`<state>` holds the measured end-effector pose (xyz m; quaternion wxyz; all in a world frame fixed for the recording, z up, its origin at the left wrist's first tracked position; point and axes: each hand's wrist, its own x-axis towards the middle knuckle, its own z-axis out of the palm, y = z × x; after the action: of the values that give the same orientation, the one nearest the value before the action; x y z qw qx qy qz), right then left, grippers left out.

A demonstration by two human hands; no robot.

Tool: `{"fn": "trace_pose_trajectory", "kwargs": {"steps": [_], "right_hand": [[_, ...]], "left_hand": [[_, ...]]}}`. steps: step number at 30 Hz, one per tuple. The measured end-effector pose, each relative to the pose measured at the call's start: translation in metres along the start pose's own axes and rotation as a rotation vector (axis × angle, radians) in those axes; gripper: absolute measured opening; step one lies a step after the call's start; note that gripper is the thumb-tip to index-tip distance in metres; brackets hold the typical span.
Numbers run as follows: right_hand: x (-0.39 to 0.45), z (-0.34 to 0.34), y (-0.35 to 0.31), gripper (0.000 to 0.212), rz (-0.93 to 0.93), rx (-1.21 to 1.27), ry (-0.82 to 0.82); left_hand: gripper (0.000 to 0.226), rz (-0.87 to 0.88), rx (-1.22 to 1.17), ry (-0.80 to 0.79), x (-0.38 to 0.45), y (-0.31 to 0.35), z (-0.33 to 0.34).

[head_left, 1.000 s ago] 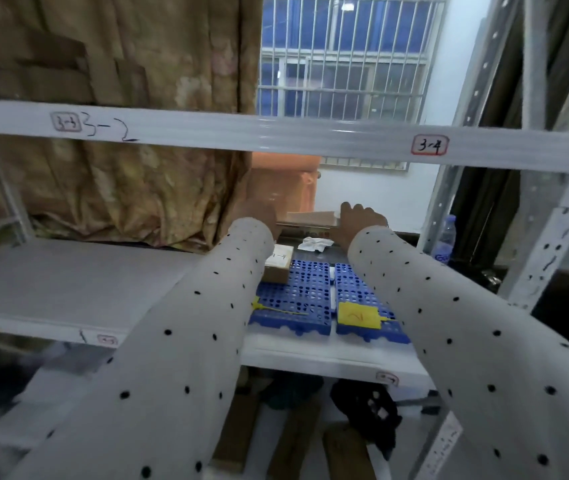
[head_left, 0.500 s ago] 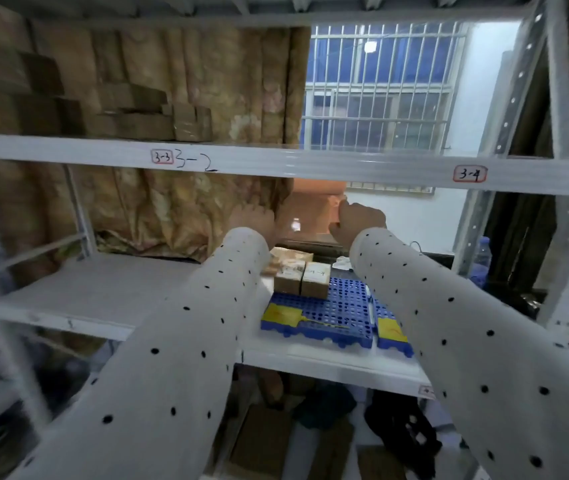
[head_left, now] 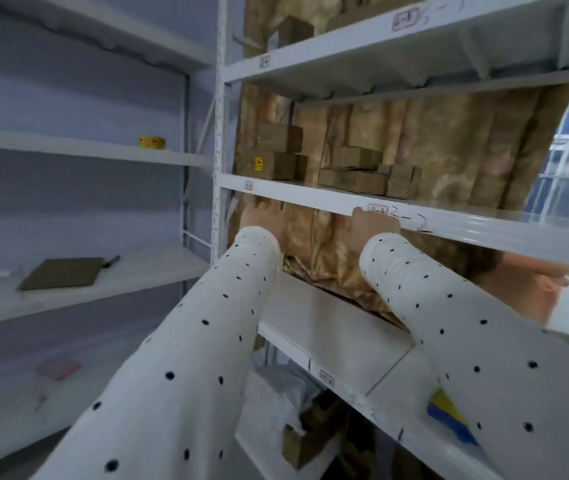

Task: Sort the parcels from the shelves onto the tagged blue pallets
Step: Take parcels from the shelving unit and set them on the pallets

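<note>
While both hands, the left hand [head_left: 263, 216] and the right hand [head_left: 373, 226], reach up toward the shelf edge [head_left: 311, 195], their grip cannot be told. Brown parcels [head_left: 352, 171] stand on that shelf above them.

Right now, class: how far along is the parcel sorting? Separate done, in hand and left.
Done: nothing provable; only a corner of a blue pallet shows. In hand: no parcel; the left hand and right hand reach up at the shelf edge. Left: brown boxes on that shelf and one above.
</note>
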<state>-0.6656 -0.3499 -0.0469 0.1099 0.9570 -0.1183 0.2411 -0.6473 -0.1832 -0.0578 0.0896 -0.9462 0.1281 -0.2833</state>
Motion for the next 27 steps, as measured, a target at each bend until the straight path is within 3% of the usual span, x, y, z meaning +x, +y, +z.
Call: {"fn": "trace_pose_trajectory", "kwargs": {"steps": [3,11,22,27], "right_hand": [[0.01,0.009,-0.044,0.025,-0.068,0.045,0.086],[0.033,0.027,-0.128,0.021,-0.116,0.059,-0.032],[0.093,0.053,-0.178,0.021,-0.032,0.025,0.032],[0.14,0.047,-0.186,0.01,-0.08,-0.052,0.068]], "left_hand": [[0.046,-0.061,0.067,-0.044,-0.003,-0.04,0.024],[0.037,-0.065,0.133,-0.096,-0.006,-0.116,0.07],[0.038,-0.054,0.088,-0.13,0.042,-0.174,0.119],[0.038,-0.015,0.061,-0.112,0.088,-0.195,0.147]]}}
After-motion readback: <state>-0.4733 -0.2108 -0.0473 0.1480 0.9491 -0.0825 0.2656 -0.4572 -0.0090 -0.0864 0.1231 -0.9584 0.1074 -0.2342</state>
